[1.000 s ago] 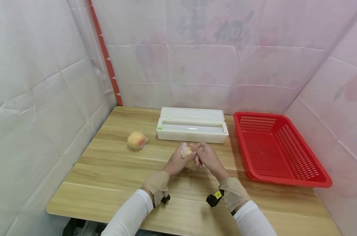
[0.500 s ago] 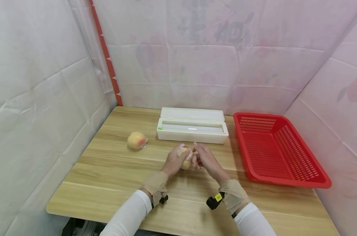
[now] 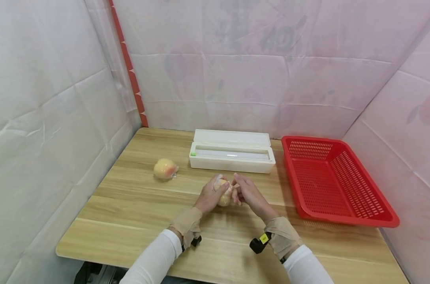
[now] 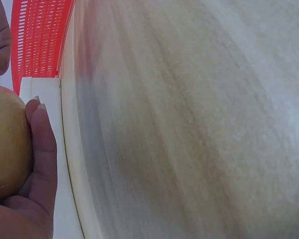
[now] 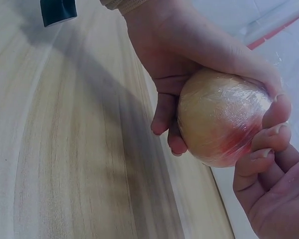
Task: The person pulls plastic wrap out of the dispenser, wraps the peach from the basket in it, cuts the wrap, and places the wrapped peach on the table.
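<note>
Wrapped in clear plastic film, a yellowish peach with a red blush (image 5: 222,117) sits in my left hand (image 3: 207,197), whose fingers and thumb curl round it. My right hand (image 3: 249,194) is just to the right of it. In the right wrist view, the fingertips of the right hand (image 5: 276,191) are bent loosely and touch the film on the blushed side, while the thumb is mostly out of frame. Part of the peach (image 4: 7,144) also shows at the left edge of the left wrist view. Another film-wrapped peach (image 3: 165,169) lies on the table to the left.
Behind the hands stands a long white box (image 3: 232,162) with its lid raised and a roll of film inside. A red perforated basket (image 3: 296,189) occupies the right side of the wooden table (image 3: 129,221). White sheeting (image 3: 236,79) walls in the back and sides.
My right fingertips have come away from the top of the peach to its right side. The left hand has shifted slightly left with the peach, then stayed nearly still.
</note>
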The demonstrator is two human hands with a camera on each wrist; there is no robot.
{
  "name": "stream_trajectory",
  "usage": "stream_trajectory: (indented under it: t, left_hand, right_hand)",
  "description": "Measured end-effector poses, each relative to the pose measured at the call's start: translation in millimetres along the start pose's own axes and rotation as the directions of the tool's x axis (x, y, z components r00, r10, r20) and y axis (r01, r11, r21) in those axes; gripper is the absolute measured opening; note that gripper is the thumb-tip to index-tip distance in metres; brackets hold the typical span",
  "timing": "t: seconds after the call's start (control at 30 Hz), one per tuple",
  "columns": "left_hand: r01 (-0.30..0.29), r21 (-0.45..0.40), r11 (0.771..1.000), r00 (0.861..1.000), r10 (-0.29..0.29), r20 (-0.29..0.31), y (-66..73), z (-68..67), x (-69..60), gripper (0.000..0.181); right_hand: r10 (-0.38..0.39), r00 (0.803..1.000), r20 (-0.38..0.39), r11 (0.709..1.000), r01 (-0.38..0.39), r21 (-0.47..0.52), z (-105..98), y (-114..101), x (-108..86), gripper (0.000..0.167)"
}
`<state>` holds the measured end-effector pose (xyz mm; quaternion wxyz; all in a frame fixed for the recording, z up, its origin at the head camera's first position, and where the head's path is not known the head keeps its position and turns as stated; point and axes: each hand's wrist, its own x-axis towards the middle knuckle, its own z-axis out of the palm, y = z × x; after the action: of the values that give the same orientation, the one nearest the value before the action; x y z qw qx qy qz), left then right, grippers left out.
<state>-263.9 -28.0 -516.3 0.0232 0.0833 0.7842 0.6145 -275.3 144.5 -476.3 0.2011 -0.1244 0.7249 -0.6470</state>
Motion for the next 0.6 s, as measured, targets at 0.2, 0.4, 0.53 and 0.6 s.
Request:
stream_trajectory:
  t: [0.2,0.4,0.53,0.6]
  left_hand:
    - [-0.009,0.026,1.0,1.0,0.009,0.004,0.7,-2.4,-0.2,0.043]
    - [-0.009,0.067,0.998,1.0,0.008,0.014,-0.7,-5.5,2.8,0.051]
    - [0.045,0.036,0.998,0.998,-0.046,0.032,-3.5,-9.2,4.3,0.062]
    - [0.085,0.002,0.996,0.996,-0.085,0.04,-4.9,-11.3,4.0,0.071]
  right_hand:
    - [0.002,1.0,0.0,1.0,-0.002,0.001,0.9,0.6,0.3,0.046]
    - [0.0,1.0,0.008,1.0,0.0,-0.002,0.3,0.0,0.2,0.05]
    - [-0.01,1.0,0.015,1.0,0.01,0.001,-1.4,1.5,-0.4,0.055]
    - [-0.013,1.0,0.017,1.0,0.013,-0.001,-2.2,2.5,-0.3,0.056]
